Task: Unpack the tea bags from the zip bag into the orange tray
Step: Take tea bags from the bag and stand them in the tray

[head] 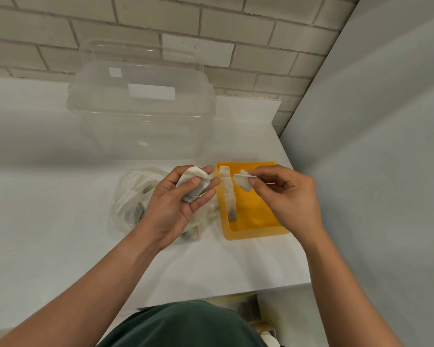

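Observation:
A clear zip bag [132,199] with several tea bags inside lies on the white table, partly under my left hand [178,204]. That hand grips a small bunch of tea bags [192,182] just left of the orange tray [254,214]. A row of tea bags [228,191] stands along the tray's left wall. Above the tray, my right hand [286,194] pinches one white tea bag [243,182] between thumb and fingers.
A large clear plastic container [140,106] stands at the back against the brick wall. A grey wall [373,146] closes off the right side beside the tray. The table's front edge [211,296] runs just before my body.

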`<state>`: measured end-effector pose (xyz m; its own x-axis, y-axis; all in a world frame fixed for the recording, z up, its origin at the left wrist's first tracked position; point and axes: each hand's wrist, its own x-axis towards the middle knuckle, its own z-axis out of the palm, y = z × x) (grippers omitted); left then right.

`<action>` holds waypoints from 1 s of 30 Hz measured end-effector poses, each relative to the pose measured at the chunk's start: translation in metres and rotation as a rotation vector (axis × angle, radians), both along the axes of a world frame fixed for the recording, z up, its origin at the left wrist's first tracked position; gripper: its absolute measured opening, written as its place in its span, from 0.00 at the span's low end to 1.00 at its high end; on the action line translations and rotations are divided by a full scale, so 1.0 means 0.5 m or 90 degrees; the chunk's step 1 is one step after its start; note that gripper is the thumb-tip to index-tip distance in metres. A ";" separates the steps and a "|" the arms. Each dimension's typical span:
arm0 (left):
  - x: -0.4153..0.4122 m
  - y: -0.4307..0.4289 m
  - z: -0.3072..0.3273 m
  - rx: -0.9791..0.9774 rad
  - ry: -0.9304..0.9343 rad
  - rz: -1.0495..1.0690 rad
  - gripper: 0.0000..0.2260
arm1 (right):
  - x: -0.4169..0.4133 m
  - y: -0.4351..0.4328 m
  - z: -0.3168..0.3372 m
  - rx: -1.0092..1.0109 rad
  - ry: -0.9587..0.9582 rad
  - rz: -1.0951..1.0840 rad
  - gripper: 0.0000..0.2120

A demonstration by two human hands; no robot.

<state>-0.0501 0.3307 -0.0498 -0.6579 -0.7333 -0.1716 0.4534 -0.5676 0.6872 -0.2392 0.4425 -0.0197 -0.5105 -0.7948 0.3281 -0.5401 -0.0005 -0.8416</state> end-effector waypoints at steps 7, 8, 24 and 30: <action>0.012 -0.015 -0.003 -0.011 -0.024 0.056 0.09 | -0.077 0.013 -0.116 0.253 -0.112 0.084 0.06; 0.012 -0.015 -0.002 -0.013 -0.025 0.060 0.09 | -0.081 0.008 -0.126 0.292 -0.132 0.105 0.07; 0.004 -0.010 -0.010 0.007 -0.053 0.097 0.08 | -0.103 -0.061 -0.205 0.373 -0.039 0.130 0.08; -0.002 -0.015 -0.012 0.009 -0.055 0.092 0.08 | -0.102 -0.066 -0.206 0.394 -0.035 0.141 0.12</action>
<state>-0.0512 0.3233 -0.0558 -0.5273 -0.8168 -0.2340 0.4706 -0.5101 0.7200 -0.2900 0.4097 -0.1226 -0.3166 -0.9164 -0.2449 -0.5393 0.3863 -0.7482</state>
